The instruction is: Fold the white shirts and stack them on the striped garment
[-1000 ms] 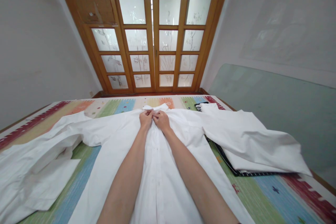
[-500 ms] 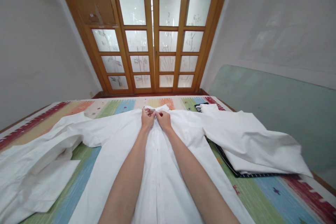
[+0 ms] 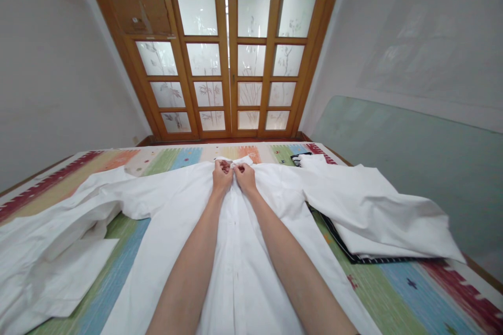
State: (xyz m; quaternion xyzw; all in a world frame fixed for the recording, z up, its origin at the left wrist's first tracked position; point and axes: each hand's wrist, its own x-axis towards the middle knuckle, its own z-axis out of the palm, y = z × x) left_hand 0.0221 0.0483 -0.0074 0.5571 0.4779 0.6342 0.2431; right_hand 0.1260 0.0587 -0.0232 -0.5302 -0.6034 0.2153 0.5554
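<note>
Thumb and finger of the right hand meet in a pinch on the shirt just below its collar, at 12 o'clock; the left hand appears to pinch there too, though its tips are hard to make out. In the last second the left has rolled, its curled fingers showing, and both have edged toward 3 o'clock; the work seems unfinished there. Arms reach straight from 7 and 5 o'clock. The shirt lies face-up on the mat, sleeves toward 9 and 3.
</note>
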